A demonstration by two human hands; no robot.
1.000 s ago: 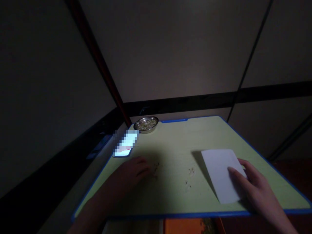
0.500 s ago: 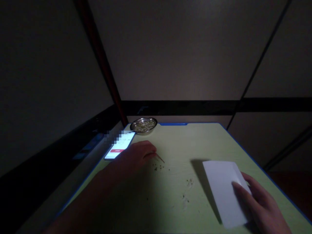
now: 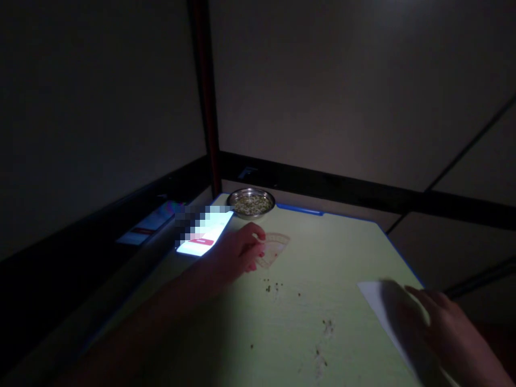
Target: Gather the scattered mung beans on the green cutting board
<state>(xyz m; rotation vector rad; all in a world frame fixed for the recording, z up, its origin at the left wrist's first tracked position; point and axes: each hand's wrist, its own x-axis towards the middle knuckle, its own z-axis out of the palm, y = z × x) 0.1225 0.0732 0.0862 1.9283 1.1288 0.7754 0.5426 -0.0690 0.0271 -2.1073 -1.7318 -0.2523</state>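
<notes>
My left hand (image 3: pixel 245 250) is closed in a pinch on a see-through, fan-shaped protractor (image 3: pixel 278 248) with reddish markings along its edges. The protractor is just above the table, behind a scatter of small dark seeds or crumbs (image 3: pixel 268 288). At the right, my right hand (image 3: pixel 447 328) is closed on a folded-looking sheet of white paper (image 3: pixel 373 295), partly covered by the hand and its shadow. Whether the paper touches the table I cannot tell. More dark bits with pale dust (image 3: pixel 328 327) lie between the two hands.
A metal bowl (image 3: pixel 250 203) holding small pale and greenish grains stands at the far left corner. Beside it, close to my left wrist, lies a lit phone (image 3: pixel 209 236). The pale green table (image 3: pixel 342 252) has a blue rim, with walls behind and left.
My left hand has turned, so the protractor, a thin edge before, now shows its face. My right hand's paper is tilted differently and more covered. The whole view has swung left.
</notes>
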